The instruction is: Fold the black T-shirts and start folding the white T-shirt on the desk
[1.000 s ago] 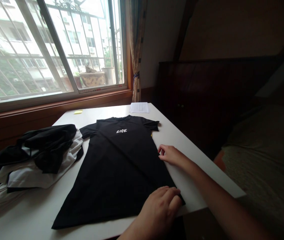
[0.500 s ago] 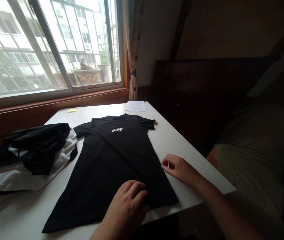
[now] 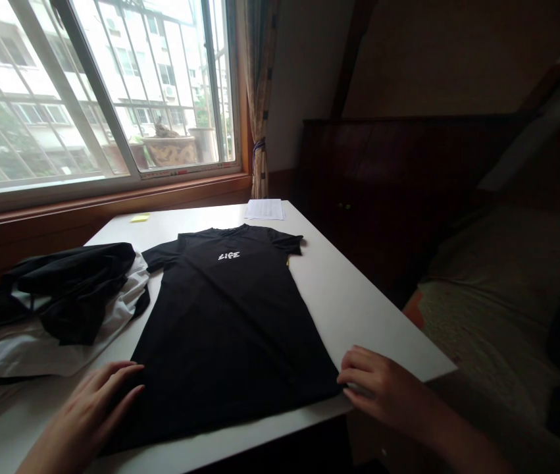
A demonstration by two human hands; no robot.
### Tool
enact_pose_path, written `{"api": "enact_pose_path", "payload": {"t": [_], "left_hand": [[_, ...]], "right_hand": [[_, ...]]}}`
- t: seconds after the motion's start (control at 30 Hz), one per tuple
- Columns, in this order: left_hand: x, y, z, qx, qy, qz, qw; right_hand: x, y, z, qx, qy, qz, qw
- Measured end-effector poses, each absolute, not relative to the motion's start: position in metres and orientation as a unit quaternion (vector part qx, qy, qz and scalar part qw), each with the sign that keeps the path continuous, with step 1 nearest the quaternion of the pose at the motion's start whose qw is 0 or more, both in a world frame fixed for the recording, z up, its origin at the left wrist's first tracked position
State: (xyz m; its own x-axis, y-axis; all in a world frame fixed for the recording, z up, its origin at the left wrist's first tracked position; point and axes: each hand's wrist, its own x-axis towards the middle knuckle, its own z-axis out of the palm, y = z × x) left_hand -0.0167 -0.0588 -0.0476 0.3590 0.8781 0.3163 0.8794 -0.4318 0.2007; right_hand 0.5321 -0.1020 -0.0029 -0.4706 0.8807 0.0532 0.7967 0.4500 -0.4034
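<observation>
A black short-sleeved T-shirt [image 3: 230, 329] lies spread flat, its collar toward the far end and its hem near me. White lettering [image 3: 229, 256] crosses its chest. At the shirt's lower left edge is my left hand [image 3: 95, 401], its fingers bent but apart, resting over the fabric. My right hand [image 3: 383, 385] is at the lower right hem corner, fingertips and thumb closed on the cloth there. The fingertips of my left hand partly blend into the dark fabric.
A heap of black and white clothes [image 3: 82, 289] sits left of the shirt on the white table [image 3: 358, 296]. Papers [image 3: 264, 209] and a yellow note [image 3: 140, 218] lie at the far end. A barred window [image 3: 161, 85] and a curtain [image 3: 260, 99] stand behind.
My left hand has moved left from the middle of the hem to the shirt's left edge. My right hand has come down the right side to the hem corner and closed there.
</observation>
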Motion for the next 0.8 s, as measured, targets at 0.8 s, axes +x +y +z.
{"api": "enact_pose_path", "payload": {"t": [0.8], "left_hand": [[-0.003,-0.058,-0.031,-0.862,-0.475,-0.176,0.025]], "right_hand": [[0.528,-0.071,0.027,-0.530,-0.833,0.126,0.093]]}}
